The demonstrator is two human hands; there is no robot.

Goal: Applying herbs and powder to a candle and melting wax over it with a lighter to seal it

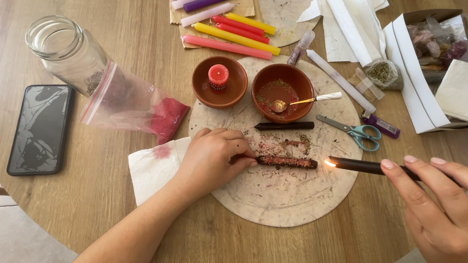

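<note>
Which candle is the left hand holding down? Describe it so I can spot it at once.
Start at the round pale mat in the middle of the wooden table. Near its centre, the left hand pins a dark candle lying flat, just left of the flame on the black candle held by the right hand. Unlike the plain black candle nearer the bowls, it is crusted with red flakes and herbs.

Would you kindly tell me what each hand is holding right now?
Left hand: closed on the herb-coated dark candle.
Right hand: closed on a lit black candle.
</note>
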